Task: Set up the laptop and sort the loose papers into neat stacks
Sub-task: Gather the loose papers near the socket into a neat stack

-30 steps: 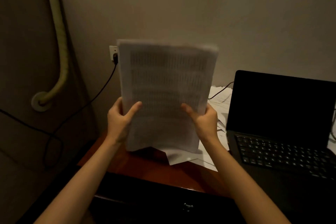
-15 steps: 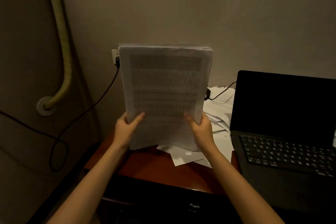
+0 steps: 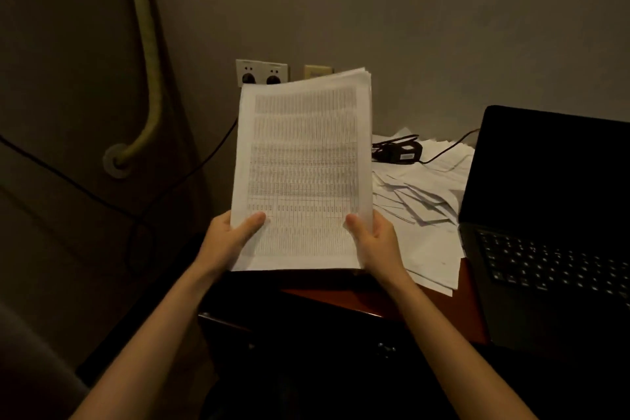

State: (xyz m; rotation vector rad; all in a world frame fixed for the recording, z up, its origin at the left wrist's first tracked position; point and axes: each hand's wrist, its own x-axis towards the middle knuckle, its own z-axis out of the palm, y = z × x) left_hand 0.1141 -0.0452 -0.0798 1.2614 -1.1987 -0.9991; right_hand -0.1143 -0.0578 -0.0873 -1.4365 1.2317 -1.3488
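A stack of printed sheets [image 3: 303,160] with dense tables is held up over the left end of the desk, tilted back toward the wall. My left hand [image 3: 230,237] grips its lower left edge, thumb on the front. My right hand [image 3: 373,242] grips the lower right edge the same way. To the right, loose white papers [image 3: 426,201] lie scattered in an untidy heap on the desk. An open black laptop [image 3: 552,232] stands at the far right, its screen dark.
A black charger brick [image 3: 399,152] with its cable lies on the loose papers near the wall. A wall socket [image 3: 260,73] holds two plugs, with black cables trailing left. A pale pipe [image 3: 146,54] runs down the left wall. The reddish desk edge [image 3: 341,297] shows below the stack.
The stack has come lower and tipped back from near upright, its sheets now squared together. The view has shifted, uncovering the socket and more of the loose papers.
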